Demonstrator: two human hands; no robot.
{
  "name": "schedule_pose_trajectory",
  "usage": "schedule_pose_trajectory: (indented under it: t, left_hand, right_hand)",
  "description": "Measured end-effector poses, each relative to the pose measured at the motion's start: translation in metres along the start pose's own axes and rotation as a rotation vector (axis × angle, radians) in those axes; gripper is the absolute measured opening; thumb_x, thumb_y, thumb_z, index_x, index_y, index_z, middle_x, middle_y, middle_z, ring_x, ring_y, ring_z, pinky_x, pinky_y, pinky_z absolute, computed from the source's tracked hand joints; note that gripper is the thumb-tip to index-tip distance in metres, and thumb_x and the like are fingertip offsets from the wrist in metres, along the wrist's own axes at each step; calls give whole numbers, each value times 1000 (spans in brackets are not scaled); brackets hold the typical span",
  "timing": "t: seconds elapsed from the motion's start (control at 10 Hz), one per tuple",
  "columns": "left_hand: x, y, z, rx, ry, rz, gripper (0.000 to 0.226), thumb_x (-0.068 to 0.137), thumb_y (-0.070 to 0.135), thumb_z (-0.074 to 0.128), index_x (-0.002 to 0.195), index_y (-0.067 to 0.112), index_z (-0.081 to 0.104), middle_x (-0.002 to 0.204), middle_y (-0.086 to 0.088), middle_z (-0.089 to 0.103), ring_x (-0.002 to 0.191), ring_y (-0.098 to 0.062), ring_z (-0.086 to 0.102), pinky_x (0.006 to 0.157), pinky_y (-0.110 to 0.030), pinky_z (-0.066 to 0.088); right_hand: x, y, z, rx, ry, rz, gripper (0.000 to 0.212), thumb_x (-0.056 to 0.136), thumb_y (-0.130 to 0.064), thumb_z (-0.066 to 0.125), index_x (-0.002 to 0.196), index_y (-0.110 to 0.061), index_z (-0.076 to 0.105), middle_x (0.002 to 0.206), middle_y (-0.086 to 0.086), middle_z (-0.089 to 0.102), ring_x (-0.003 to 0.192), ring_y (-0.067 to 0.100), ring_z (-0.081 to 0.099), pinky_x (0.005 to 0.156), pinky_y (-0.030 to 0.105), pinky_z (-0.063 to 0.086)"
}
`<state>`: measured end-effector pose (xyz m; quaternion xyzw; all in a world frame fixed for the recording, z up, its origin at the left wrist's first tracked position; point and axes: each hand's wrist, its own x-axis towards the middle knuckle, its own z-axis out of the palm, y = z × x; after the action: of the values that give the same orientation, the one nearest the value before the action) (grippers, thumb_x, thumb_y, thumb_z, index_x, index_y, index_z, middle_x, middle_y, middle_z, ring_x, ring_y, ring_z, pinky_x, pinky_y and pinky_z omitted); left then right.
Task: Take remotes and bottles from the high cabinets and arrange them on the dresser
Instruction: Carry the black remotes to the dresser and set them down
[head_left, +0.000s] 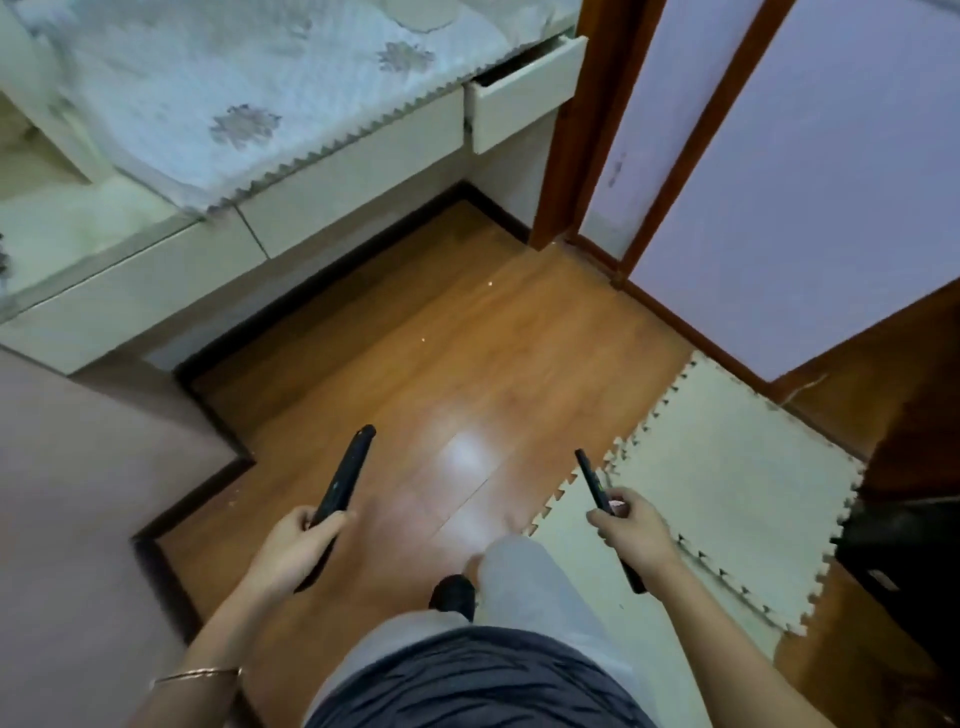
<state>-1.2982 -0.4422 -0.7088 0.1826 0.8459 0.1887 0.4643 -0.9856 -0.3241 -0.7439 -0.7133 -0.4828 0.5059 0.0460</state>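
Above the wooden floor (415, 338), low in the view, the left hand (296, 545) grasps the left remote (345, 478), a black one. The fingers are curled round its lower part, and the long upper part sticks out forward from the hand and leans a little to the right. The right hand (631, 530) grasps the right remote (589, 478), thinner and also black, near its middle. One end points forward and to the left, and the other end comes out below the hand. The two remotes are well apart, with grey trouser legs (519, 582) and a dark shoe (452, 592) lower between them. A thin bracelet (197, 675) is on the left wrist. Beside the right hand a pale foam mat (727, 493) lies on the floor. Well ahead of both hands stands a white drawer unit (337, 182) covered with a flowered cloth (208, 93). Its drawer (524, 98) at the right end is pulled out.
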Motion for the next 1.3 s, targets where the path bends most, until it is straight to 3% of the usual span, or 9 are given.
schedule_pose_trajectory:
  t: [0.1,0.3,0.5,0.6,0.8,0.9,1.0,1.1,1.3]
  left_hand:
    - [21,19,-4,-72,-8,-33,41,87,38,58,115,8,54,96,-10,59,81,-23,54,59,-23,37]
    - [79,63,0,-171,20,-148,26,88,30,57,109,16,49,72,1,51,61,-13,48,55,-24,34]
    - [152,150,-12,-307,91,-200,32,90,31,52,108,4,54,74,-9,53,62,-22,48,54,-28,33]
    - [177,191,-30,-334,165,-147,30,87,29,55,107,7,52,75,-8,56,62,-22,51,54,-29,35]
    - [189,205,-56,-403,213,-228,15,89,22,56,96,14,44,70,-4,49,59,-20,47,52,-28,34]
    - [200,193,-66,-479,243,-335,21,86,17,62,97,6,48,70,-8,49,58,-21,46,53,-29,33]
    - [219,194,-85,-503,234,-310,20,85,19,63,83,8,47,72,-9,48,58,-19,45,52,-26,32]
    - [238,209,-116,-496,257,-225,22,83,28,66,89,13,50,74,-5,55,61,-17,51,52,-23,36]
    - [286,256,-207,-518,337,41,20,81,29,68,89,31,50,82,5,61,67,-11,59,60,-23,42]
  right_hand:
    - [30,-31,0,-38,-23,-14,18,84,-11,60,98,-16,51,71,0,57,72,29,55,69,36,42]
    - [111,-85,-9,-146,-54,36,15,81,-14,62,95,-15,56,74,7,62,87,38,63,78,44,49]
    - [219,-190,-34,-215,-151,-9,12,83,-6,60,93,-8,53,71,12,54,63,26,48,55,31,32]
    - [265,-258,-36,-298,-179,-83,11,84,-8,60,93,-8,52,68,10,53,60,24,47,53,30,30]
    - [315,-371,2,-342,-221,-229,20,85,-10,62,102,-8,52,91,11,57,78,25,53,61,30,37]
    - [328,-399,26,-376,-259,-264,28,84,-9,63,110,-2,56,90,11,59,79,24,54,63,30,38]
    - [334,-417,47,-419,-280,-242,26,83,-8,64,107,-1,58,83,8,59,73,24,54,63,31,39]
    - [333,-436,66,-476,-296,-234,19,81,-7,65,99,-1,59,71,5,57,65,23,53,62,32,42]
    - [326,-534,112,-520,-299,-473,21,80,-14,66,100,-15,59,76,-6,59,77,22,59,70,32,44]
